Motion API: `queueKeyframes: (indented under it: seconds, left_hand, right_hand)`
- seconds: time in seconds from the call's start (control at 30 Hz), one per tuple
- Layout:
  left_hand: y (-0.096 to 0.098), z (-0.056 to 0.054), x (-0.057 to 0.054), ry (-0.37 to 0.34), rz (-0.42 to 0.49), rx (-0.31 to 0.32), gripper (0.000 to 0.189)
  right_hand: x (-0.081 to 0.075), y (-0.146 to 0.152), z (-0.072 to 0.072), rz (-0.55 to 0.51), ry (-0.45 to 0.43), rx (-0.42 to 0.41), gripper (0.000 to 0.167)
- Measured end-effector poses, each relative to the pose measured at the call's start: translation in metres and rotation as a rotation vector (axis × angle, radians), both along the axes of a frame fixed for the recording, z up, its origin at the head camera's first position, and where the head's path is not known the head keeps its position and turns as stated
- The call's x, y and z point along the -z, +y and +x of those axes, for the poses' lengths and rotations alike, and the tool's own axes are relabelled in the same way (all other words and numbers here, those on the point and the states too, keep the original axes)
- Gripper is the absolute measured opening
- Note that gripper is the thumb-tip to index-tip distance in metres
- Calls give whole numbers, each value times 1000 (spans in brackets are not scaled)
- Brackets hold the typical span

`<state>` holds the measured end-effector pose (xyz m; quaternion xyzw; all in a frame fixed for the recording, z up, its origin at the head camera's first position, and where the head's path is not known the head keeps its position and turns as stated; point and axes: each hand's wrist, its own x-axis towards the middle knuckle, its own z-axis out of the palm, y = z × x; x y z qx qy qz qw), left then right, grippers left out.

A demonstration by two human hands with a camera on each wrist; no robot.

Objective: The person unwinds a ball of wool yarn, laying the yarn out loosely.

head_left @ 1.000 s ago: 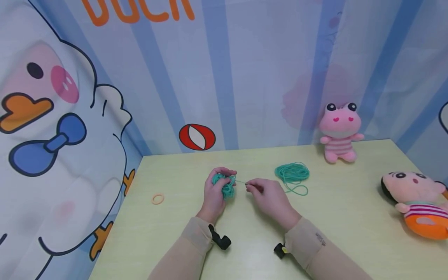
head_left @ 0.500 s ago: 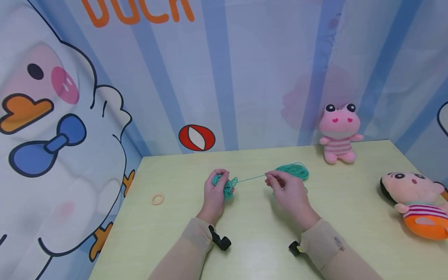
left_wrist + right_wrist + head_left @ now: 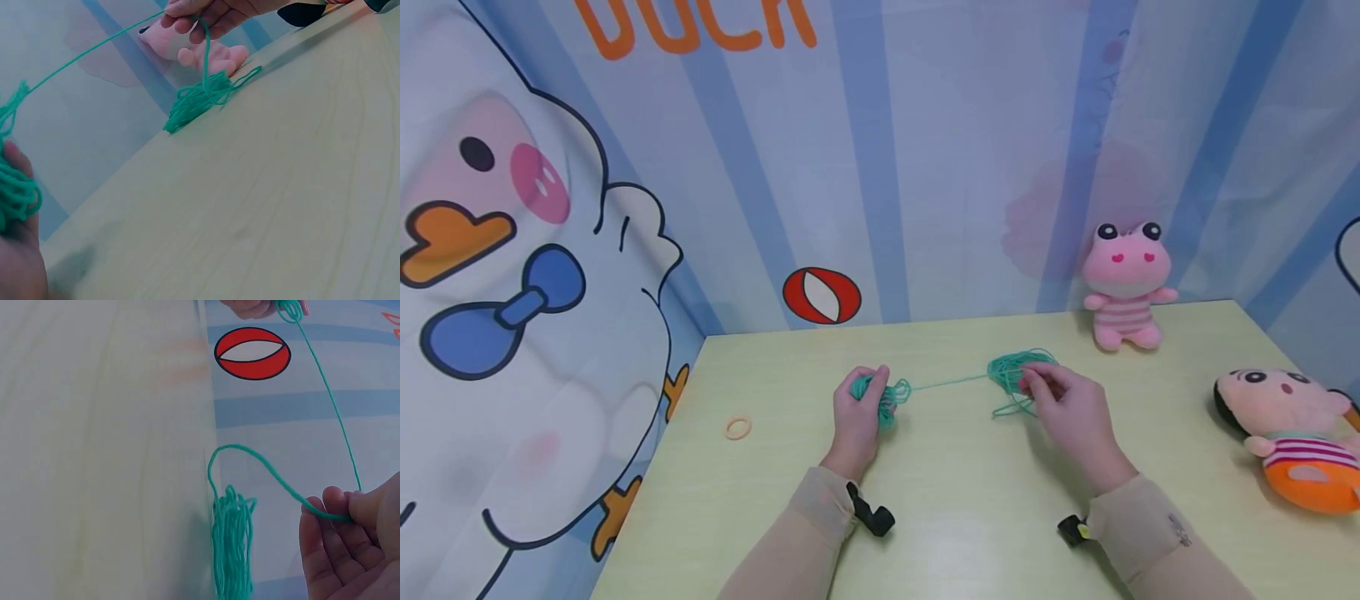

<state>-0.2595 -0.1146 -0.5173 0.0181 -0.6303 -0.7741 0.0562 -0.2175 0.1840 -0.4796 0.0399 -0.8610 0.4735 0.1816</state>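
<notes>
My left hand point(image 3: 856, 425) grips a bunched hank of green yarn point(image 3: 889, 405), with loops sticking out past the fingers. From it a taut strand point(image 3: 951, 382) runs right to my right hand point(image 3: 1075, 417), which pinches the yarn between thumb and fingertips. In the right wrist view the strand bends at the pinch and curves slackly down to a loose pile of green yarn point(image 3: 232, 550). That pile point(image 3: 1011, 371) lies on the table behind the right hand's fingertips, partly covered by them in the head view.
An orange ring point(image 3: 738, 428) lies at the left of the table point(image 3: 940, 517). A pink frog plush point(image 3: 1126, 283) sits at the back right, and a doll point(image 3: 1300, 442) in an orange bottom lies at the right edge. A printed cloth backdrop point(image 3: 947, 167) stands behind.
My right hand has moved to the right, away from the left hand, and the strand between them has grown longer. The left hand has stayed nearly in place, still gripping the hank.
</notes>
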Motion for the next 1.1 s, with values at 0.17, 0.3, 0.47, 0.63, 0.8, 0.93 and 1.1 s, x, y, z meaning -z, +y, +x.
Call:
queueKeyframes:
  seconds: [0.17,0.3,0.47,0.63,0.8,0.93,1.1]
  left_hand:
    - [0,0,-1,5,17,-4,26]
    - [0,0,0,24,35,-1,24]
    - [-1,2,0,42,8,-9,28]
    - [-3,3,0,56,-12,-26,32]
    - [-4,2,1,50,-34,-47,34]
    - [-4,1,1,37,-59,-52,34]
    - [-4,1,2,27,-75,-50,33]
  right_hand:
    - [2,19,1,11,-51,25,28]
    - [5,33,0,53,-85,50,32]
    - [13,49,-1,123,-103,90,32]
    - [18,60,-1,187,-144,120,33]
    - [21,65,-1,238,-257,70,37]
    - [21,65,-1,287,-328,26,38]
    - [22,63,-3,331,-333,3,41]
